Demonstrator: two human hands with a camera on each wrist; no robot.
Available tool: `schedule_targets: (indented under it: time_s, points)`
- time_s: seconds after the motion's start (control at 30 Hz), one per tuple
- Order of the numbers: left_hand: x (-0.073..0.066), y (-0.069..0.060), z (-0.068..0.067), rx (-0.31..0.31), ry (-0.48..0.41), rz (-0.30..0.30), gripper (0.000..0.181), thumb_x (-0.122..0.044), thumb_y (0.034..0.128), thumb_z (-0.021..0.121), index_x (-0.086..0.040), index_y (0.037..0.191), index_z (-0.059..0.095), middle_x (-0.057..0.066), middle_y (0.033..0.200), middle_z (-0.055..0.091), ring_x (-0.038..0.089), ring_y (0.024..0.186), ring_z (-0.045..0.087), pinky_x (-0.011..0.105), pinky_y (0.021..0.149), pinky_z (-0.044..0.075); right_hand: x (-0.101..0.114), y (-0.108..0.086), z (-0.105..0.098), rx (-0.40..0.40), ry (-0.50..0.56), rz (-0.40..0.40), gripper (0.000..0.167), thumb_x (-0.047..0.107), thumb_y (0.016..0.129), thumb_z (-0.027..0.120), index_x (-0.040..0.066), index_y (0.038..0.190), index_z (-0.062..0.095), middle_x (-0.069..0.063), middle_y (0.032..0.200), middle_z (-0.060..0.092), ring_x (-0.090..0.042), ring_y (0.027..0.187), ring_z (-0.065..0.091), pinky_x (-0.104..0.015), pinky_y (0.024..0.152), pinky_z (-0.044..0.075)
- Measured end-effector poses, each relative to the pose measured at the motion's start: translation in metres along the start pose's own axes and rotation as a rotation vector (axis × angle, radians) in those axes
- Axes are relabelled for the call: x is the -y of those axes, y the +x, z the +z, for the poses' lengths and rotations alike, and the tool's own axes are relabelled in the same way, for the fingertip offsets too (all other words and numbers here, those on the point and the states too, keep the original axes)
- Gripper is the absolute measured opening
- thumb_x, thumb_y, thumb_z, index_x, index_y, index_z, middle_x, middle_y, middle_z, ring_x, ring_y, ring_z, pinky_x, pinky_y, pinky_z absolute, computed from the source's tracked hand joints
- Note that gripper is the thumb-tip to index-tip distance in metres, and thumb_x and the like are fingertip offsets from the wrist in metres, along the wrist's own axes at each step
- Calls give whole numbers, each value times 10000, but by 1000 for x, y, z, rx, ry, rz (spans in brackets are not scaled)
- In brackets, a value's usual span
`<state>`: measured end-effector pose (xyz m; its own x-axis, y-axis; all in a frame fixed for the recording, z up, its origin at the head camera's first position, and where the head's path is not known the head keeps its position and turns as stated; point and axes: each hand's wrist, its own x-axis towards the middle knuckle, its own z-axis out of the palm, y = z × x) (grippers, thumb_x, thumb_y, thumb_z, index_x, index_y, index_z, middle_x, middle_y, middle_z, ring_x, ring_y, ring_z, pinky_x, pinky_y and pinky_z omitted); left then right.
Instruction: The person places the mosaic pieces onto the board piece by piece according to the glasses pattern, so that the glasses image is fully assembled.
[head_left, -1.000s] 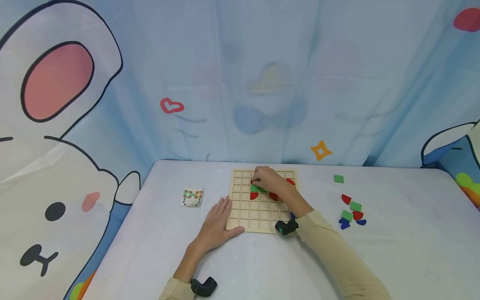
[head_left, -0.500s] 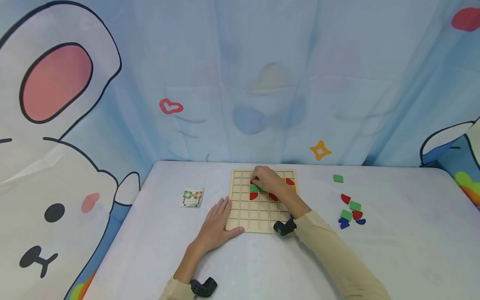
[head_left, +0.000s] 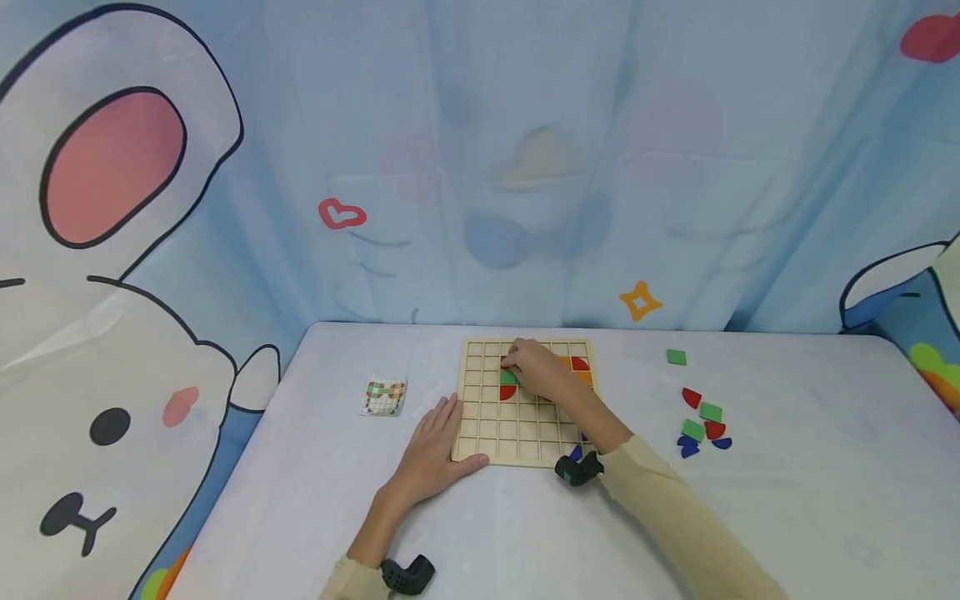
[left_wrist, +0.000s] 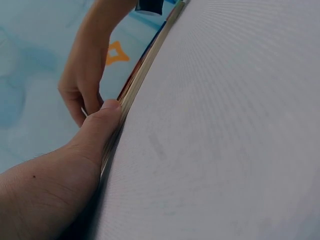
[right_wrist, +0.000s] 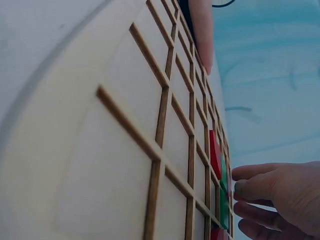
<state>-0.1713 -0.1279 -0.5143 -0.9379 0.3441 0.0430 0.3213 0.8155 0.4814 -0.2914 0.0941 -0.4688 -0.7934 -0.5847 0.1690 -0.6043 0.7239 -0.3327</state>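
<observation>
Head view: left hand (head_left: 429, 458), fingers straight, probably steadies the grid board (head_left: 487, 423) while right hand (head_left: 536, 367) sits by the green tile (head_left: 507, 377), can't tell if it's pinching anything.

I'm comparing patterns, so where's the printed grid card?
In the head view, the printed grid card lies left of the gridded wooden board, nearest the left hand.

The left hand (left_wrist: 72, 167) rests its thumb on the edge of a flat wooden board (left_wrist: 150, 56) on the white counter (left_wrist: 220, 130), the right hand (left_wrist: 82, 80) beyond that edge.
</observation>
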Motion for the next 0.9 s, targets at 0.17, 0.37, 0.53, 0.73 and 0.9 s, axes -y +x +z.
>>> schedule_targets:
  time_s: [0.17,0.37,0.53,0.73,0.9]
  points:
    - [1,2,2,7,3,-7,964,-640,883,551,-73,1559,163,77,1645,136,257,1533,93,482,1234,165,-9,-27,-8,-143,8,-17,307,70,902,664,16,1204,674,-201,1199,627,-354,1075,599,-465,878,547]
    - [1,1,1,16,5,-20,968,-649,880,546,-87,1563,150,61,1648,125,238,1536,77,467,1239,155,-49,-72,-36,-142,41,164,454,140,909,674,34,1339,575,-236,1339,546,-412,1241,487,-556,1010,465]
    - [0,0,-2,16,-3,-27,970,-633,877,566,-75,1560,160,75,1646,134,260,1534,91,484,1234,160,-103,-110,-63,-136,14,255,542,121,882,694,5,1381,515,-329,1388,454,-513,1270,407,-665,1025,379]
    - [2,2,0,19,3,-27,975,-652,879,545,-89,1564,141,60,1650,118,238,1537,73,467,1241,145,-156,-144,-79,-111,51,322,604,160,876,708,-19,1402,471,-387,1407,382,-583,1271,351,-737,998,323]
    - [3,1,1,16,2,-16,972,-646,882,546,-76,1562,147,75,1648,125,259,1535,81,483,1236,155,-171,-152,-78,-31,97,413,629,268,925,649,10,1447,412,-390,1450,313,-602,1308,284,-749,1025,266]
